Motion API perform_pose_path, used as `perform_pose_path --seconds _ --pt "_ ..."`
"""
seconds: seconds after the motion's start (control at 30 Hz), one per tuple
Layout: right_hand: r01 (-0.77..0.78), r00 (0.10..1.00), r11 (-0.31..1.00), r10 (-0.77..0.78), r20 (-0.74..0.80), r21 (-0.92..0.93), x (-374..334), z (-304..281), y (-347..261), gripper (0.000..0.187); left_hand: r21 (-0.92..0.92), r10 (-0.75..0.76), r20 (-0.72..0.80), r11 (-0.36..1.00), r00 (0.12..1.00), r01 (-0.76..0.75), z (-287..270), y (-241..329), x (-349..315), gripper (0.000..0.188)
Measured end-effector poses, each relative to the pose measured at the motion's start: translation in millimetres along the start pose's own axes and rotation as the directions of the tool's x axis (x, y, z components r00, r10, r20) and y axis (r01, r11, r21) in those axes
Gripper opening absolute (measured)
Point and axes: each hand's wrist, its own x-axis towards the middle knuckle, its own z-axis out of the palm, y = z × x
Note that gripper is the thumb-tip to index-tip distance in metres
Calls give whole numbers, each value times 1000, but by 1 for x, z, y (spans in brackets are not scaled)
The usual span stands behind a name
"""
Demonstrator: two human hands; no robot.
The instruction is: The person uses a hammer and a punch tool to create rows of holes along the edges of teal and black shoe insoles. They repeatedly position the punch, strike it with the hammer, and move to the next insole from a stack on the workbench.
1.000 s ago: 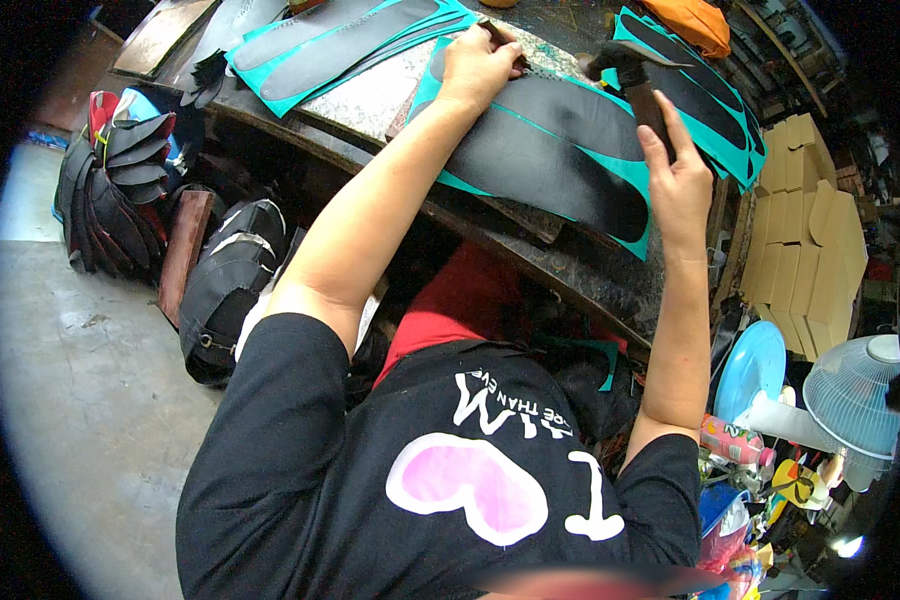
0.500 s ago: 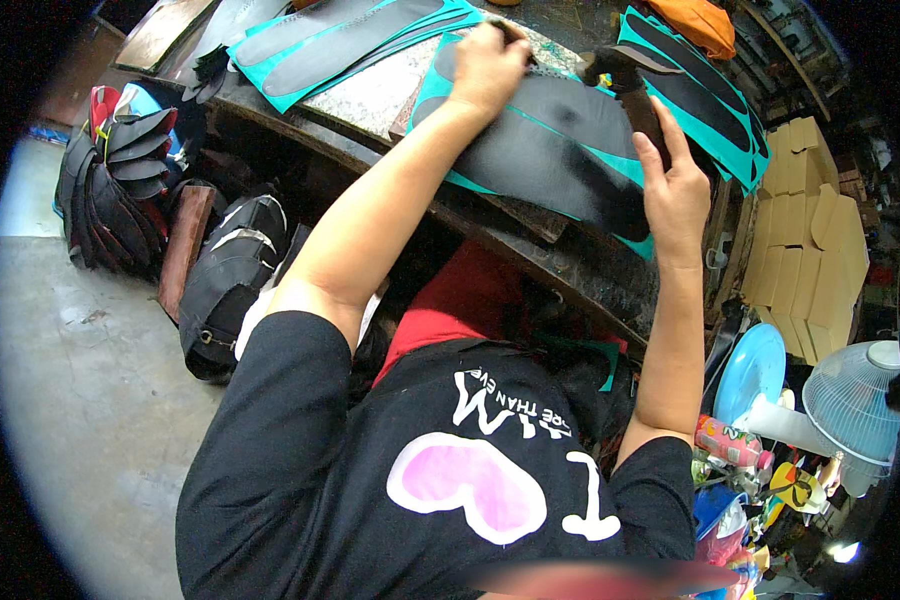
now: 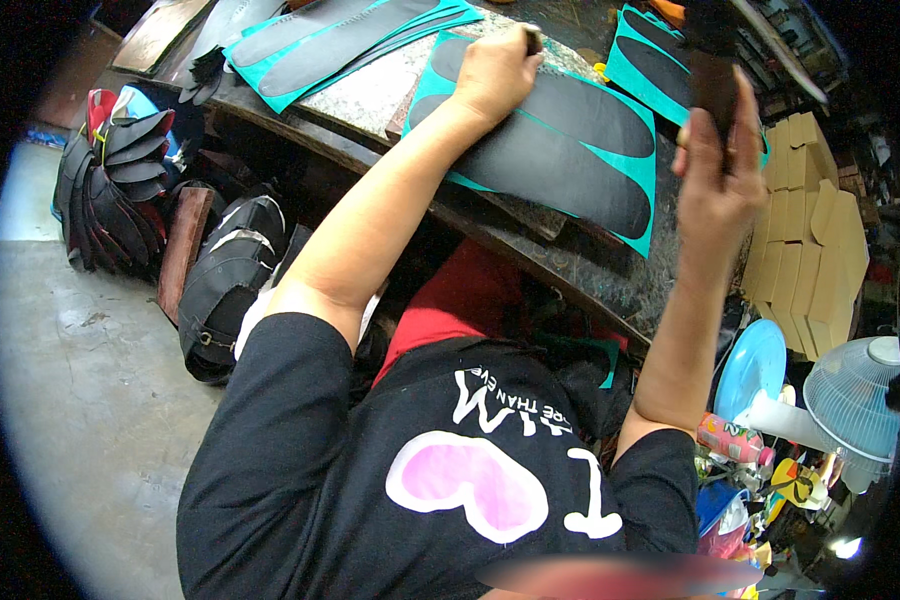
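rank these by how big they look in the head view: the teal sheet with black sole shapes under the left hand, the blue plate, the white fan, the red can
1. teal sheet, clearly the largest
2. white fan and blue plate look about alike; the fan is cut off by the dark rim, so no ranking between them
3. red can, smallest

A teal sheet (image 3: 530,150) lies flat on the counter (image 3: 610,280), one corner reaching toward its near edge. Two long, dark, sole-shaped pieces sit side by side on it, teal showing around them. A dark-handled tool (image 3: 712,70), blurred, stands upright above the sheet's right end, its head cut off by the rim.
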Motion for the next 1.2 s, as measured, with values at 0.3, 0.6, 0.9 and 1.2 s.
perform_pose_path --seconds 0.3,0.6,0.9,1.2 --pt "-472 859 815 511 32 -336 -41 -23 65 49 -549 -456 -146 775 878 312 0 -34 12 20" --pt "-729 668 685 709 227 8 -101 -51 54 42 -576 -406 187 692 894 435 -78 -54 5 13" --pt "-577 790 795 602 115 -189 -130 -55 54 40 -736 -603 163 453 781 503 -102 0 -81 13" --pt "-459 862 866 488 137 -198 -72 -32 59 50 -667 -405 16 676 914 312 -107 -16 -44 11"
